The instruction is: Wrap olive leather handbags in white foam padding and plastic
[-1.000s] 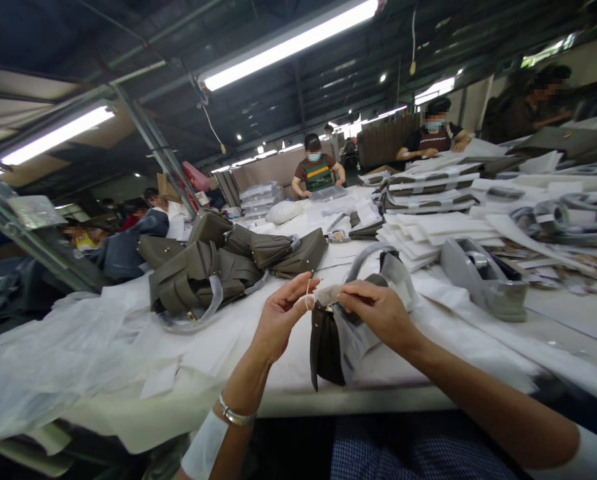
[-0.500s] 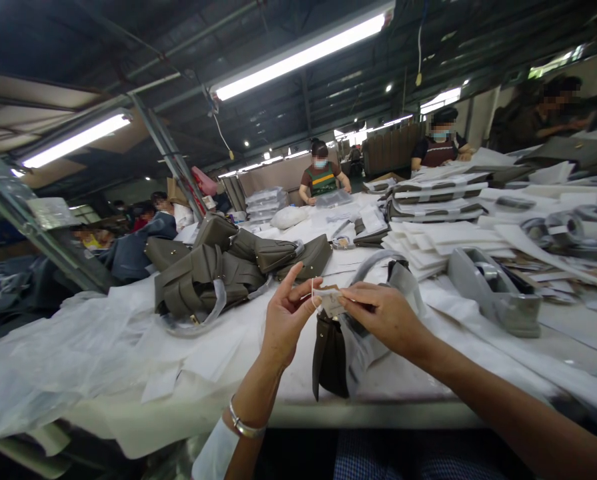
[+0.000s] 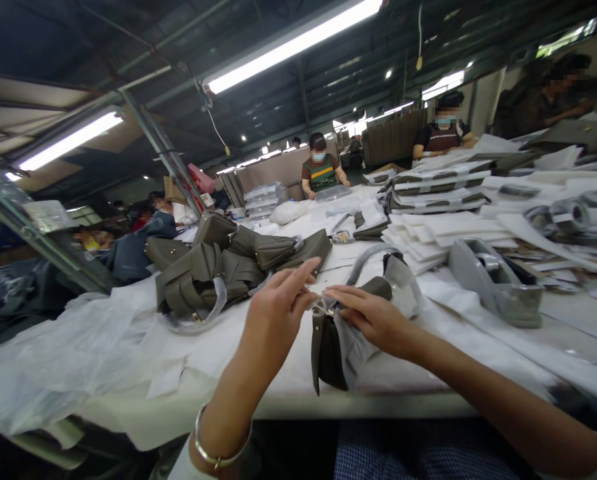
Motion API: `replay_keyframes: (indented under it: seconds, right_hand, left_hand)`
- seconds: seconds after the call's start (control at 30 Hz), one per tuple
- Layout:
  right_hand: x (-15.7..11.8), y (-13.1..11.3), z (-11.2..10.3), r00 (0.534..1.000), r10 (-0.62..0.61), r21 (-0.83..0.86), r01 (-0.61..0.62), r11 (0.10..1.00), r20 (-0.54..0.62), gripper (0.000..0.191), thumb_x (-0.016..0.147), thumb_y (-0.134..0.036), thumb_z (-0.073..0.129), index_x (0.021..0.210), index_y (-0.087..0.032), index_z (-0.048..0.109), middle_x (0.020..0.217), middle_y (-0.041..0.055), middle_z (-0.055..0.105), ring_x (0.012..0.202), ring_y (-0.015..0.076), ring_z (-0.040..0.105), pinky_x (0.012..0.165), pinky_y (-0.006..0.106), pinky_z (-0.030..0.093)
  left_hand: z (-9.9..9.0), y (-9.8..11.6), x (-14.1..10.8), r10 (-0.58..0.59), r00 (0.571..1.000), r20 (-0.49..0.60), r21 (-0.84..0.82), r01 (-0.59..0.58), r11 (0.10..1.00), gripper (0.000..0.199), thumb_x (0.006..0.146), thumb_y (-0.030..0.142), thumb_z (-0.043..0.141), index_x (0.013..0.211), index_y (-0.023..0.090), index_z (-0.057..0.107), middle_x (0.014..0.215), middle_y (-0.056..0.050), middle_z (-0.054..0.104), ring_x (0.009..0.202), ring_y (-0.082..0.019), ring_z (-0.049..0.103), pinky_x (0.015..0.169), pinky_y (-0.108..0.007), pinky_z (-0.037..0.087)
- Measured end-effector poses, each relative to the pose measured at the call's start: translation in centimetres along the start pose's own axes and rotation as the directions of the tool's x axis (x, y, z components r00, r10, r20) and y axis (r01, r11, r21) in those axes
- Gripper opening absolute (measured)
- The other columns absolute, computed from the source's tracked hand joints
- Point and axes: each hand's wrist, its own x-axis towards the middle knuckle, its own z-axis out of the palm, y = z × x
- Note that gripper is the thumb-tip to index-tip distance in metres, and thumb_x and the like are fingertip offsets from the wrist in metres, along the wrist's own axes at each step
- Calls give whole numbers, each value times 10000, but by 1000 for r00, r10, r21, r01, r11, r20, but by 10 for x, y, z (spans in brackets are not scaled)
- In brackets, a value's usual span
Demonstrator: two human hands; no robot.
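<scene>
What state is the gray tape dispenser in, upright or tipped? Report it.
Upright: the gray tape dispenser rests base-down on the white table, its open top and roller facing up.

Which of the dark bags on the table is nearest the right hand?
The dark bag just beneath the right hand, with pale wrapping on its side; it sits apart from the heap of bags on the left.

Bags: matt, smooth, leather-like, dark olive. Handles in clear glossy plastic. Your bangle: shiny metal. Tape dispenser: grey, plastic-looking, dull sheen. Crinkled translucent plastic sheeting over the surface's left end. Papers matt white.
</scene>
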Motion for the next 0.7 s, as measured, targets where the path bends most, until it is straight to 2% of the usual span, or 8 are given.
replay_keyframes:
  seconds: [0.13,0.23,0.33,0.4,0.47,0.53,0.6,0.7]
  right_hand:
    - [1,11,7,999,-5,-43,7,999,45,459,935,-187,518,1384,-263,569,1386,67,597,1260,238,568,1096,435,451]
    - [2,10,8,999,15,-76,-12,997,39,392,948,-210,506,1320,-243,626,1311,73,648,1189,239,617,1045,419,497]
    - [-3,8,9,999,43,-69,-43,997,4,382,960,-215,493,1315,-254,629,1307,61,658,1189,225,622,1054,404,493]
    - [-8,7,10,998,64,-66,-65,996,-9,373,972,-222,479,1310,-258,633,1317,54,655,1200,218,619,1069,402,482]
    - [-15,7,9,996,87,-60,-88,994,-17,361,979,-237,477,1301,-259,639,1313,54,658,1210,218,614,1082,411,472]
    - [-21,9,8,995,100,-37,-101,994,-16,365,978,-251,492,1317,-258,627,1336,57,642,1244,221,590,1109,425,449]
    - [-28,11,6,994,110,-7,-110,994,-1,391,973,-251,507,1353,-257,598,1397,61,596,1298,223,547,1135,431,422]
    - [-38,13,6,992,127,27,-127,991,12,431,970,-228,499,1394,-276,560,1464,57,532,1350,222,496,1146,421,412]
  left_hand:
    - [-21,20,-7,-4,986,-165,-36,-2,999,505,790,130,751,1240,347,682,1052,-2,698,761,-144,649,865,-263,519]
    - [-9,27,-32,30,977,-211,-16,-34,999,500,810,139,744,1258,348,672,1035,-13,715,806,-160,674,870,-260,540]
    - [30,24,-74,189,981,-35,-32,-190,981,472,900,97,606,1314,321,634,1064,-64,738,900,-202,699,844,-292,575]
    - [58,15,-102,397,904,160,-27,-399,917,483,940,99,526,1392,264,563,978,-99,751,851,-218,710,767,-322,600]
    - [77,0,-124,431,884,183,-3,-438,899,497,953,83,480,1430,219,512,925,-108,753,796,-210,712,750,-332,608]
    - [84,-18,-139,322,938,131,7,-325,946,494,945,106,524,1413,263,524,991,-96,749,863,-208,716,784,-324,608]
    - [82,-37,-146,155,988,-11,-18,-155,988,480,911,203,633,1366,335,559,1136,-80,719,1008,-221,701,873,-327,595]
    - [85,-63,-151,-147,961,-235,-132,119,984,731,825,523,699,1475,334,422,1501,-125,468,1367,-328,470,1085,-463,466]
